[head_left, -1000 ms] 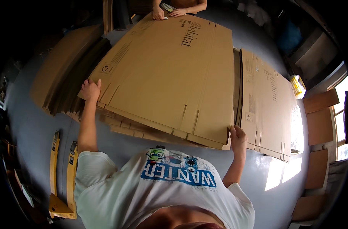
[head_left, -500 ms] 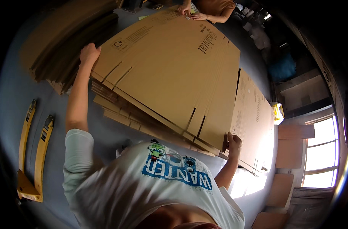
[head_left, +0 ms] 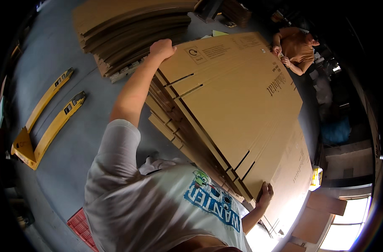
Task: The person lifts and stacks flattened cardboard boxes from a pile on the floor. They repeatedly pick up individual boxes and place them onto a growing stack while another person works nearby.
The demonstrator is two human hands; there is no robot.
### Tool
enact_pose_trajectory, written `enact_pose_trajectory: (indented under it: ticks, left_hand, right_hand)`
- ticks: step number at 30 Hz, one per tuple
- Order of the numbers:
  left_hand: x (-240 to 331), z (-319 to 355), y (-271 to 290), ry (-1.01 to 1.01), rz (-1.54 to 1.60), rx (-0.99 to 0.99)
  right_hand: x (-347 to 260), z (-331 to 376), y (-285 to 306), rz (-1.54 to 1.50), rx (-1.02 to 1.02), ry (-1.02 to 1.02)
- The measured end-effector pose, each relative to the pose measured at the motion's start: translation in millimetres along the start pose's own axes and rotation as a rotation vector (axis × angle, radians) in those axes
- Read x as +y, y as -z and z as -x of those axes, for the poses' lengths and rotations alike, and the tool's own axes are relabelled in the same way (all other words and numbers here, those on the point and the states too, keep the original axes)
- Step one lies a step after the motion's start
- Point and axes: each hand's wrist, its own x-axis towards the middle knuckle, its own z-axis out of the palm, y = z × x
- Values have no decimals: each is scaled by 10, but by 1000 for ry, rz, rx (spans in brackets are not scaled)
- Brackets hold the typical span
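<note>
Brown carton (head_left: 233,101) — flattened, fingers (head_left: 265,188) at two corners

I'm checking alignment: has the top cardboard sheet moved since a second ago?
Yes, apparently toward the right-hand cardboard pile: the gap once seen between it and the top cardboard sheet has closed.

A white T-shirt (head_left: 153,197) with loose short sleeves (head_left: 116,140) carries a goggle-eyed green cartoon face (head_left: 201,178) beside a blue panel (head_left: 199,199) of white capitals; left hand (head_left: 163,49), right hand (head_left: 265,194) and forearms (head_left: 137,86) are bare.
</note>
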Motion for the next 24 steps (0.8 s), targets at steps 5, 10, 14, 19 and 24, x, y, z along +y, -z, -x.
enact_pose_trajectory:
  ticks: [5, 10, 14, 19, 24]
  left_hand:
    - [-28, 80, -330, -67, -104, 325]
    - [-98, 44, -322, -86, -177, 315]
    - [37, 91, -353, -114, -197, 355]
    - [33, 120, -324, -103, -233, 320]
    - [10, -4, -409, -147, -149, 258]
  right_hand:
    - [-66, 51, -201, 26, 85, 12]
    - [-75, 19, -256, 49, 153, 33]
    - [-81, 82, -232, 44, 162, 49]
    - [-44, 57, -181, 81, 167, 82]
    - [-242, 193, -159, -199, 73, 56]
